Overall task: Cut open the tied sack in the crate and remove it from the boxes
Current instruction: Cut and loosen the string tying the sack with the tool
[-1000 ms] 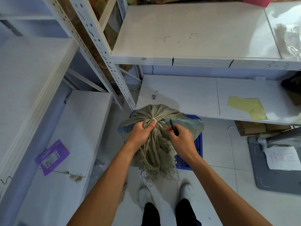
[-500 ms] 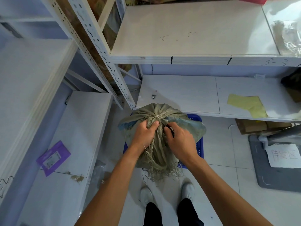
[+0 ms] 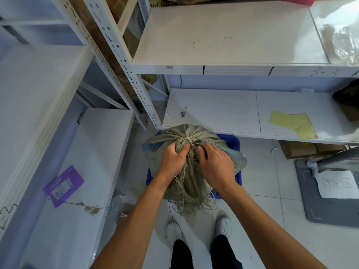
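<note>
Left hand (image 3: 172,159), right hand (image 3: 216,162) grip tied sack (image 3: 191,136) neck; blue crate (image 3: 234,141) beneath

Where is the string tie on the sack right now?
Centre of the head view: the tie cinches the sack neck just above both hands, left hand and right hand, over the blue crate.

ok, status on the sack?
Both hands, left and right, gripping sack neck. Tie uncut. Sack sits in blue crate. Nothing blocking.

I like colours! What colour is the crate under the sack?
Blue: the crate shows best in the head view.
</note>
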